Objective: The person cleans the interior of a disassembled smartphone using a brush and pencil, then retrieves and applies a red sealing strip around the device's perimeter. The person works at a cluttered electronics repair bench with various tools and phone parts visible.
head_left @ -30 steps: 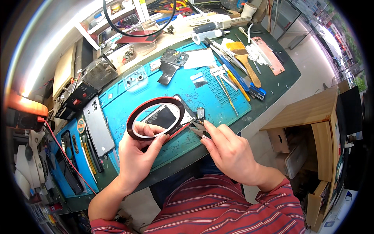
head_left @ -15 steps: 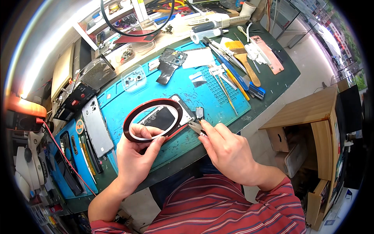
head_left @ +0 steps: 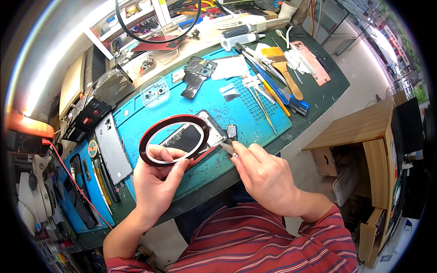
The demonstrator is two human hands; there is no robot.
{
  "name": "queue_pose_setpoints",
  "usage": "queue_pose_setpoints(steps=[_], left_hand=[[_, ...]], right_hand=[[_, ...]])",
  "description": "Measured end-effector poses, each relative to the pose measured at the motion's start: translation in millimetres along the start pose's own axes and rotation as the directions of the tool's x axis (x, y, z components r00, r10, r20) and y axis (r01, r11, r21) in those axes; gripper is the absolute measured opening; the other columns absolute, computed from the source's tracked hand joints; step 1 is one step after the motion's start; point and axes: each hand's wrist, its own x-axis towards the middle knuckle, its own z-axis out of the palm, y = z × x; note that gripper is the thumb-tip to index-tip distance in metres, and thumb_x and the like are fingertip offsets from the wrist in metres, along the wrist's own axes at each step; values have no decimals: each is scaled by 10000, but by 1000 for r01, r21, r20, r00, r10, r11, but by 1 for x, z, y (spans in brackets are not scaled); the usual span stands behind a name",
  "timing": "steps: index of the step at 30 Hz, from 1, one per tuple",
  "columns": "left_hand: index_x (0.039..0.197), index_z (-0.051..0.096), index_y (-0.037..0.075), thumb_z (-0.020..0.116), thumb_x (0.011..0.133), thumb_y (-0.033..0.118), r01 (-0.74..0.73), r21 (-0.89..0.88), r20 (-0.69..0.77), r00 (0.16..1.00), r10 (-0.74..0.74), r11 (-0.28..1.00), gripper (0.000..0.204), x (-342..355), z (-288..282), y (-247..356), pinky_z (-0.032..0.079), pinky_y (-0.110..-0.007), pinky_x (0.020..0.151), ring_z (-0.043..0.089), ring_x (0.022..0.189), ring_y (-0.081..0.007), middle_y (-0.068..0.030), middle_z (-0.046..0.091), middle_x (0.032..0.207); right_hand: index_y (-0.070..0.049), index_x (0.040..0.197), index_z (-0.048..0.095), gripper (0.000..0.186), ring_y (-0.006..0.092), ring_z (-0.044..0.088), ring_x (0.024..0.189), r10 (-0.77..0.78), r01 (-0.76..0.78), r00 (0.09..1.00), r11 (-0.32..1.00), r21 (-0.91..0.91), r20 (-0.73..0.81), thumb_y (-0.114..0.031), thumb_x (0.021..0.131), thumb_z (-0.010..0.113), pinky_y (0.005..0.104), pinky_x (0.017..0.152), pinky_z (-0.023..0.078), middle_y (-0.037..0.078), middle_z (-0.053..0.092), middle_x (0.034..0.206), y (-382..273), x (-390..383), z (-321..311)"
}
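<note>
My left hand (head_left: pixel 157 177) pinches the lower rim of a dark red-brown roll of tape (head_left: pixel 144 136), tilted above the work mat. Beneath the roll lies an opened phone (head_left: pixel 211 125) with a black inner panel, partly hidden by the ring. A thin red strip (head_left: pixel 200 156) runs from near my left fingertips along the phone's near edge. My right hand (head_left: pixel 268 177) is closed on a pointed metal tool (head_left: pixel 227 149), its tip at the phone's near right corner. My fingers hide the tool's other end. Beside that corner sits a small dark part (head_left: pixel 232 132).
The blue mat (head_left: pixel 182 107) also bears a clear box of small parts (head_left: pixel 155 92) and a black phone part (head_left: pixel 200 67). Brushes, including a wide wooden one (head_left: pixel 287 75), and pens lie at the right. A silver phone back (head_left: pixel 114 148) rests at the left.
My left hand and the tape roll have shifted slightly left. The metal tool's jaws looked parted before and now look closer together. My right hand stays nearly in place.
</note>
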Motion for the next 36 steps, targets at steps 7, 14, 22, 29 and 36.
queue_pose_setpoints(steps=[7,14,22,29,36], left_hand=[[1104,440,27,643,1022,-98,12,-51,-70,997,-15,999,252,2,-2,1,641,-285,874,753,1052,-214,-180,697,1153],[1146,442,61,649,1022,-81,24,-7,-71,997,-24,1000,281,5,-5,3,676,-334,886,759,1069,-256,-155,667,1181],[1252,431,33,661,1013,-81,-191,119,-149,967,208,974,350,14,-15,11,660,-324,859,743,1038,-213,-158,673,1155],[1289,622,-26,671,920,-104,-415,683,72,857,510,601,380,3,-15,60,585,-299,798,689,887,-185,-117,668,1028],[1324,641,17,769,769,-119,-504,561,315,864,394,657,585,-50,28,53,586,-316,687,703,803,-198,-85,708,976]], right_hand=[[-53,1275,683,411,249,689,776,-75,78,992,997,26,-101,-114,882,789,364,627,570,55,677,1002,14,15,-13],[-67,1343,678,480,205,722,774,-224,228,972,972,60,-66,-70,869,754,332,629,583,91,735,1288,15,16,16],[-65,1402,636,512,270,707,915,116,-133,982,985,-108,-147,-144,916,779,392,710,573,86,635,1110,39,31,-3],[-13,1439,627,644,338,585,1321,-225,188,918,972,-142,-326,-295,901,839,471,1068,480,153,622,1429,26,42,-50],[18,1400,659,569,285,747,819,-459,359,885,778,516,77,-104,878,850,345,716,584,137,774,990,-6,27,-70]])
